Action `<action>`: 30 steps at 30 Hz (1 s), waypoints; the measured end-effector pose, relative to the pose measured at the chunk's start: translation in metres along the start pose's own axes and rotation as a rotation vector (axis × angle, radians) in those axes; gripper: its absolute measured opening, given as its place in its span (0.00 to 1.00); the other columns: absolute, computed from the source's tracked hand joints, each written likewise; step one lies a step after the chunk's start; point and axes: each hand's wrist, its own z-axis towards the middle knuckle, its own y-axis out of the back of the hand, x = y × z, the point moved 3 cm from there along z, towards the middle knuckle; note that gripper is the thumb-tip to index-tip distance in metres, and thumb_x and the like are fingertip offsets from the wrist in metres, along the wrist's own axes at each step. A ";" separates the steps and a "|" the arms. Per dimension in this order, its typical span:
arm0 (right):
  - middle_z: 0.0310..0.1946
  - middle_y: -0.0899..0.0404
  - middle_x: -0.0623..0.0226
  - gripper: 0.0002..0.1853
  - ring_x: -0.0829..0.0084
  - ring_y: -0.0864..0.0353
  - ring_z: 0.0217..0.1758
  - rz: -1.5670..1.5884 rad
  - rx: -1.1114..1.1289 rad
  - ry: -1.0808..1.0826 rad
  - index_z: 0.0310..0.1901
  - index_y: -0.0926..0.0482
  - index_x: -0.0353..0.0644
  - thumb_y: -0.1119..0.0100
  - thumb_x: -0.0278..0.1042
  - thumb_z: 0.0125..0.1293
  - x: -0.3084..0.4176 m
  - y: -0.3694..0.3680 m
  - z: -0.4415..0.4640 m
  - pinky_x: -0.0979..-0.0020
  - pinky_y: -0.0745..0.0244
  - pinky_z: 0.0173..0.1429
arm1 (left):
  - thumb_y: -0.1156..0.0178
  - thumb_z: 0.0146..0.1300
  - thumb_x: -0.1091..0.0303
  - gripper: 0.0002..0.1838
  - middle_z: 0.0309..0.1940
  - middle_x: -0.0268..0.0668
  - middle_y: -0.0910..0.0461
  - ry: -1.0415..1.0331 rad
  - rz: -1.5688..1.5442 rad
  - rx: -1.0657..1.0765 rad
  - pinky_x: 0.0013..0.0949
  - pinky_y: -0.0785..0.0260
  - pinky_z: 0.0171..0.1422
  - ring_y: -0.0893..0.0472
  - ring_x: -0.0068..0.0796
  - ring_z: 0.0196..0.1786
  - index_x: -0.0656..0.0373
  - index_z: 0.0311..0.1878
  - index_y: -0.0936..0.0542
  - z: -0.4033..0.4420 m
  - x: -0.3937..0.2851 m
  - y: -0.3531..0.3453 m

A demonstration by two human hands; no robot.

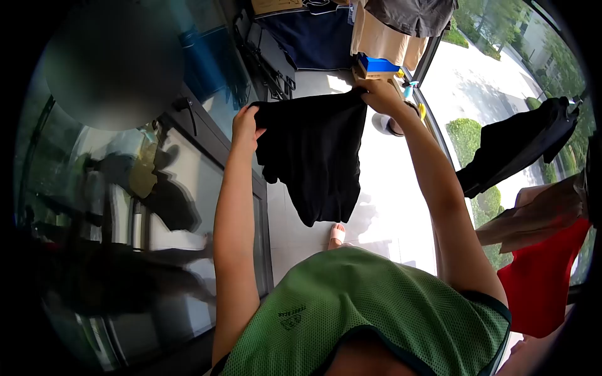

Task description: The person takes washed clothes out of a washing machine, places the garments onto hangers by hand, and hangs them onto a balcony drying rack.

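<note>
A black cloth garment [310,156] hangs stretched between my two hands, in front of my body and above the floor. I cannot make out its exact kind. My left hand [245,127] is closed on its upper left corner. Its upper right corner is gripped by my right hand [380,97], which reaches a little farther out. The top edge runs nearly straight between them, and the lower edge hangs loose and uneven.
On the left is a glass door with a handle [185,108]. A folded chair [266,53] stands beyond it. Along the right-hand windows hang a black garment [517,144] and a red one [544,279]. A blue box [379,64] sits at the back, beneath beige clothing [382,39].
</note>
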 end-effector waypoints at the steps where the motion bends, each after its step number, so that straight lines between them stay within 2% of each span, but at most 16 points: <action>1: 0.35 0.22 0.54 0.16 0.55 0.24 0.43 0.117 0.009 0.051 0.43 0.23 0.45 0.52 0.32 0.52 -0.013 -0.010 0.016 0.60 0.31 0.48 | 0.48 0.59 0.68 0.10 0.37 0.34 0.24 0.039 0.104 -0.052 0.31 0.30 0.39 0.23 0.27 0.34 0.59 0.43 0.26 0.011 -0.002 -0.007; 7: 0.36 0.23 0.46 0.20 0.53 0.24 0.43 0.340 -0.022 -0.088 0.41 0.23 0.35 0.47 0.44 0.54 -0.053 -0.029 0.108 0.62 0.32 0.49 | 0.46 0.52 0.74 0.07 0.26 0.36 0.21 -0.407 0.745 -0.106 0.29 0.31 0.33 0.22 0.27 0.27 0.59 0.35 0.22 0.130 -0.014 -0.009; 10: 0.34 0.23 0.46 0.39 0.57 0.24 0.42 0.170 0.465 -0.055 0.42 0.23 0.30 0.38 0.66 0.46 -0.051 -0.017 0.151 0.65 0.32 0.50 | 0.46 0.53 0.74 0.08 0.25 0.34 0.21 -0.410 0.851 -0.150 0.27 0.31 0.29 0.24 0.24 0.24 0.57 0.36 0.20 0.172 -0.053 -0.012; 13: 0.35 0.21 0.53 0.27 0.60 0.23 0.43 0.204 0.261 0.049 0.40 0.23 0.33 0.36 0.52 0.49 -0.074 0.014 0.206 0.66 0.31 0.48 | 0.46 0.55 0.75 0.08 0.29 0.33 0.21 -0.531 0.540 -0.153 0.25 0.31 0.31 0.26 0.22 0.26 0.59 0.38 0.21 0.217 -0.089 -0.024; 16: 0.34 0.21 0.58 0.14 0.62 0.22 0.42 0.377 -0.422 0.006 0.39 0.22 0.40 0.41 0.39 0.55 -0.097 0.012 0.251 0.69 0.29 0.44 | 0.47 0.52 0.78 0.12 0.36 0.38 0.22 -1.014 0.669 -0.289 0.30 0.31 0.43 0.23 0.35 0.35 0.62 0.41 0.24 0.235 -0.078 -0.064; 17: 0.32 0.21 0.59 0.14 0.60 0.22 0.40 0.070 -0.371 0.027 0.38 0.22 0.40 0.42 0.40 0.55 -0.094 -0.004 0.265 0.67 0.29 0.43 | 0.47 0.50 0.78 0.14 0.36 0.44 0.22 -0.990 1.118 -0.049 0.33 0.31 0.44 0.22 0.42 0.39 0.64 0.43 0.25 0.277 -0.037 -0.071; 18: 0.32 0.21 0.58 0.13 0.60 0.22 0.39 -0.029 0.080 0.127 0.37 0.22 0.40 0.43 0.40 0.55 -0.094 -0.033 0.277 0.66 0.29 0.42 | 0.46 0.49 0.75 0.14 0.35 0.49 0.21 -0.567 1.486 0.514 0.35 0.31 0.45 0.23 0.47 0.41 0.65 0.43 0.25 0.307 0.005 -0.075; 19: 0.31 0.22 0.58 0.13 0.60 0.23 0.38 -0.130 0.534 0.225 0.36 0.22 0.41 0.43 0.41 0.55 -0.098 -0.058 0.284 0.65 0.30 0.41 | 0.47 0.49 0.74 0.14 0.33 0.50 0.21 0.094 1.353 0.916 0.36 0.30 0.42 0.21 0.45 0.38 0.65 0.42 0.24 0.305 0.011 -0.081; 20: 0.31 0.22 0.58 0.13 0.60 0.23 0.38 -0.065 0.407 0.127 0.36 0.22 0.41 0.43 0.42 0.55 -0.111 -0.059 0.304 0.65 0.30 0.41 | 0.48 0.50 0.76 0.11 0.29 0.45 0.21 -0.294 1.288 0.638 0.33 0.29 0.35 0.20 0.34 0.31 0.64 0.38 0.23 0.340 0.016 -0.079; 21: 0.31 0.22 0.57 0.14 0.60 0.23 0.38 0.003 0.272 0.024 0.36 0.21 0.42 0.43 0.43 0.55 -0.127 -0.055 0.318 0.64 0.30 0.41 | 0.49 0.52 0.77 0.09 0.25 0.38 0.22 -0.211 0.744 0.476 0.29 0.31 0.31 0.23 0.24 0.27 0.62 0.36 0.24 0.371 0.010 -0.077; 23: 0.31 0.22 0.56 0.15 0.60 0.23 0.38 0.029 0.222 -0.188 0.37 0.22 0.41 0.43 0.45 0.55 -0.167 -0.067 0.347 0.64 0.30 0.43 | 0.48 0.55 0.75 0.06 0.25 0.35 0.22 -0.490 0.576 -0.055 0.26 0.31 0.31 0.25 0.23 0.25 0.61 0.35 0.24 0.412 -0.012 -0.069; 25: 0.31 0.22 0.56 0.18 0.62 0.23 0.39 0.473 -0.041 -0.253 0.37 0.23 0.39 0.43 0.47 0.54 -0.203 -0.102 0.361 0.66 0.31 0.44 | 0.46 0.57 0.72 0.06 0.26 0.35 0.21 -0.383 0.717 0.339 0.25 0.31 0.32 0.22 0.24 0.27 0.62 0.36 0.25 0.448 0.019 -0.084; 26: 0.30 0.23 0.59 0.17 0.64 0.24 0.37 0.095 0.272 -0.229 0.36 0.25 0.36 0.45 0.45 0.58 -0.194 -0.120 0.361 0.68 0.32 0.42 | 0.47 0.57 0.73 0.06 0.26 0.35 0.21 -0.196 0.824 0.594 0.25 0.31 0.32 0.22 0.24 0.29 0.63 0.36 0.25 0.439 0.013 -0.102; 27: 0.27 0.25 0.64 0.13 0.70 0.26 0.34 0.118 0.461 -0.159 0.34 0.27 0.36 0.48 0.40 0.60 -0.192 -0.134 0.361 0.70 0.33 0.40 | 0.48 0.57 0.74 0.06 0.26 0.34 0.21 0.007 0.921 0.846 0.25 0.31 0.33 0.21 0.25 0.31 0.64 0.37 0.25 0.427 0.007 -0.117; 28: 0.26 0.26 0.66 0.11 0.72 0.27 0.34 0.343 0.245 -0.252 0.34 0.27 0.36 0.48 0.37 0.61 -0.203 -0.124 0.377 0.71 0.33 0.40 | 0.49 0.57 0.77 0.07 0.27 0.35 0.22 -0.355 0.800 0.591 0.24 0.31 0.35 0.22 0.23 0.33 0.65 0.37 0.24 0.459 0.004 -0.121; 30: 0.25 0.29 0.69 0.09 0.77 0.30 0.33 0.994 -0.287 -0.409 0.36 0.27 0.37 0.48 0.34 0.61 -0.233 -0.109 0.406 0.73 0.34 0.39 | 0.49 0.55 0.79 0.08 0.29 0.34 0.22 -0.328 0.432 0.217 0.23 0.32 0.36 0.24 0.21 0.32 0.65 0.38 0.25 0.493 -0.012 -0.127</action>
